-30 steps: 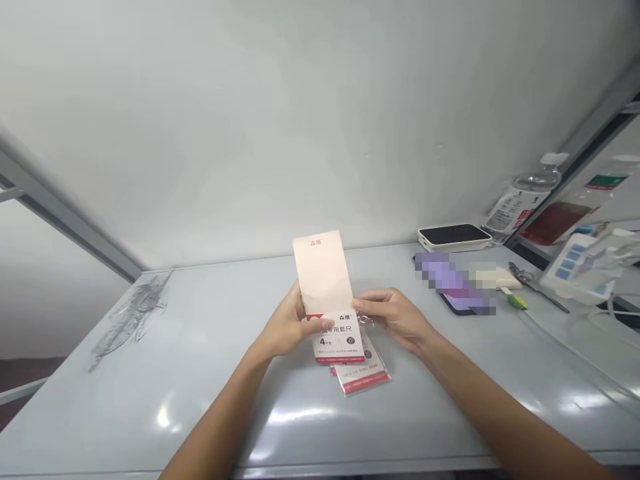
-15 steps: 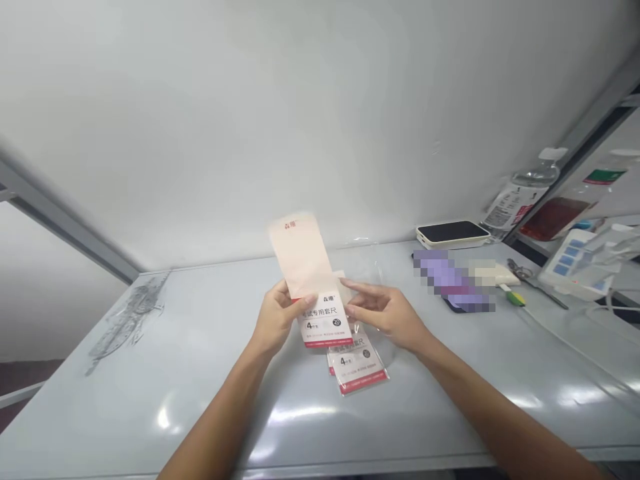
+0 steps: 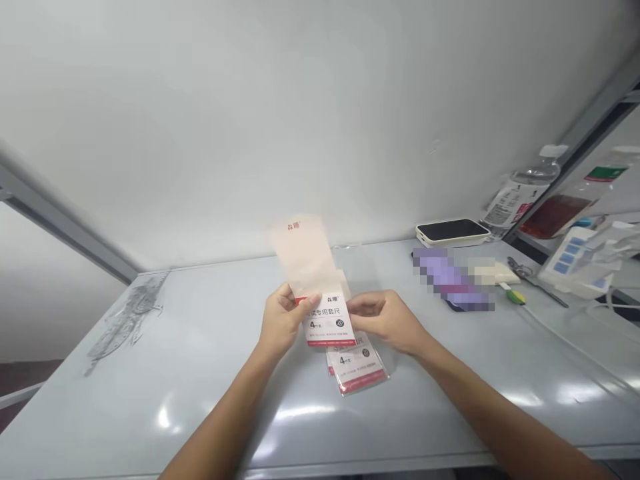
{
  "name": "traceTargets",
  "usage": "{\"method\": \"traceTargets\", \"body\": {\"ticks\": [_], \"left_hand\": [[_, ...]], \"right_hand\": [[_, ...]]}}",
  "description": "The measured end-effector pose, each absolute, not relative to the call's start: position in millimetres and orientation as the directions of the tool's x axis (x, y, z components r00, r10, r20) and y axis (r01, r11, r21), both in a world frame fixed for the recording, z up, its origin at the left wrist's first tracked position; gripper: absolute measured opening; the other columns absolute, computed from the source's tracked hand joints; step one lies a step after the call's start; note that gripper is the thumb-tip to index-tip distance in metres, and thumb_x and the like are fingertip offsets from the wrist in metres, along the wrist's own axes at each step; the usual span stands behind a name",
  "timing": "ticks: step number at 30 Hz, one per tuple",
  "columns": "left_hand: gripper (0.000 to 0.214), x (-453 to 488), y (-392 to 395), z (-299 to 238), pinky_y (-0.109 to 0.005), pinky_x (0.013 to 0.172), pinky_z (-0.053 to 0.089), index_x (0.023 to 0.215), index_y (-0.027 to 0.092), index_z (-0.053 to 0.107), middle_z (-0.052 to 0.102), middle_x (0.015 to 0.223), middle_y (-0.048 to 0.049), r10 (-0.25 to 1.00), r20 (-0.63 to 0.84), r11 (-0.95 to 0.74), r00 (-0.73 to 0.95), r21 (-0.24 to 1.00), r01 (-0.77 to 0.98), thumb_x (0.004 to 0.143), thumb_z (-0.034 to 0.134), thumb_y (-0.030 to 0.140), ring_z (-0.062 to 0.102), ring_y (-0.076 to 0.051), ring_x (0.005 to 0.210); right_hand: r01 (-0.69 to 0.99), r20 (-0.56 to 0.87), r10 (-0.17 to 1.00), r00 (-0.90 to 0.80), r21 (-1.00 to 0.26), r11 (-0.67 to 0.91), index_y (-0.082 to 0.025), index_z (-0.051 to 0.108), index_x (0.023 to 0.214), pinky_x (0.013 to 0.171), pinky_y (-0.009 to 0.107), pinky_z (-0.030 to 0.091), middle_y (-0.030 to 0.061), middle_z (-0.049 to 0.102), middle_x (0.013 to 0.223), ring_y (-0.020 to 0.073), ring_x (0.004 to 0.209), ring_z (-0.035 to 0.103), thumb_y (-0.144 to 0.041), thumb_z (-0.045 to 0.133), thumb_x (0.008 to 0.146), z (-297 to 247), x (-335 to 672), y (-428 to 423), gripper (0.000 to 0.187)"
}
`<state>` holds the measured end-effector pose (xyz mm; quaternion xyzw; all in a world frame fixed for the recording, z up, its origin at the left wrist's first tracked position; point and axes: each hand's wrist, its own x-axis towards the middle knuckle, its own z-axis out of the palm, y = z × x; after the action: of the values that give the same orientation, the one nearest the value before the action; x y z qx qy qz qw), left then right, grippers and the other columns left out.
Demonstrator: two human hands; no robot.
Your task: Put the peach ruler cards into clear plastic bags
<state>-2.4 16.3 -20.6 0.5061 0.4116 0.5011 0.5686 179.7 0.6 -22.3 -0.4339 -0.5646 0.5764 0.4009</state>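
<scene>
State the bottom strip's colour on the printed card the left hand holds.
The bottom strip is red, clearest in the head view.

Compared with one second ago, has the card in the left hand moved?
Yes. Judged against the black-screened phone, the held card has shifted left and slightly upward in the view.

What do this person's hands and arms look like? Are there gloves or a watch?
No gloves: the left hand and right hand are both bare. No sleeve shows on the left forearm or the right forearm, and neither wrist has a watch or bracelet. I see no rings, but parts of both hands are hidden.
</scene>
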Motion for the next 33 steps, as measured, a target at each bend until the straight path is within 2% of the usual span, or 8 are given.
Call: {"method": "traceTargets", "body": {"ticks": [5,13,17,23,28,33], "left_hand": [[0.031,1,13,-19,-0.032,0.071,0.049,0.092,0.016,0.057,0.065,0.095,-0.0061,0.994,0.026,-0.012,0.106,0.991,-0.133,0.066,0.067,0.030,0.061,-0.022,0.087],[0.030,-10,18,-17,-0.031,0.069,0.049,0.092,0.016,0.058,0.065,0.094,-0.0071,0.996,0.093,-0.092,0.015,0.995,-0.028,0.069,0.064,0.033,0.060,-0.021,0.084],[0.032,-11,19,-17,-0.032,0.072,0.048,0.096,0.015,0.057,0.063,0.096,-0.0087,0.985,0.167,-0.166,-0.048,0.986,0.006,0.071,0.061,0.034,0.059,-0.021,0.087],[0.032,-12,19,-13,-0.032,0.073,0.048,0.093,0.015,0.058,0.064,0.096,-0.0082,0.967,0.196,-0.200,-0.165,0.980,-0.006,0.068,0.064,0.034,0.059,-0.022,0.088],[0.029,-11,17,-13,-0.032,0.073,0.048,0.093,0.015,0.057,0.064,0.096,-0.0078,0.970,0.199,-0.202,-0.143,0.979,-0.007,0.070,0.062,0.033,0.060,-0.021,0.087],[0.029,0,9,-20,-0.029,0.071,0.047,0.094,0.016,0.059,0.065,0.093,-0.0059,0.978,0.189,-0.181,-0.084,0.979,0.100,0.071,0.060,0.035,0.060,-0.020,0.086]], "right_hand": [[-0.029,-0.077,0.944,-0.321,-0.995,-0.090,-0.017,0.068,0.074,0.070,0.035,0.050,0.0047,0.070,0.077,0.0219,0.075,0.065,-0.030,0.069,0.063,-24,181,1,0.017],[-0.109,-0.170,0.945,-0.279,-0.972,-0.207,-0.016,0.068,0.084,0.072,0.034,0.050,0.0077,0.071,0.082,0.0213,0.075,0.066,-0.033,0.072,0.061,-27,184,5,0.029],[-0.135,-0.170,0.948,-0.269,-0.968,-0.212,-0.015,0.068,0.089,0.076,0.036,0.049,0.0095,0.070,0.089,0.0245,0.085,0.064,-0.034,0.073,0.059,-28,183,5,0.035],[-0.153,-0.148,0.950,-0.275,-0.969,-0.195,-0.017,0.068,0.091,0.078,0.038,0.048,0.0092,0.070,0.090,0.0246,0.084,0.064,-0.035,0.072,0.061,-29,181,5,0.036],[-0.167,-0.144,0.955,-0.260,-0.967,-0.191,-0.015,0.067,0.093,0.076,0.039,0.049,0.0091,0.069,0.091,0.0252,0.083,0.064,-0.035,0.071,0.062,-27,180,4,0.038],[-0.204,-0.138,0.957,-0.254,-0.960,-0.193,-0.015,0.065,0.098,0.077,0.037,0.049,0.0077,0.070,0.088,0.0231,0.082,0.064,-0.035,0.068,0.066,-27,178,3,0.038]]}}
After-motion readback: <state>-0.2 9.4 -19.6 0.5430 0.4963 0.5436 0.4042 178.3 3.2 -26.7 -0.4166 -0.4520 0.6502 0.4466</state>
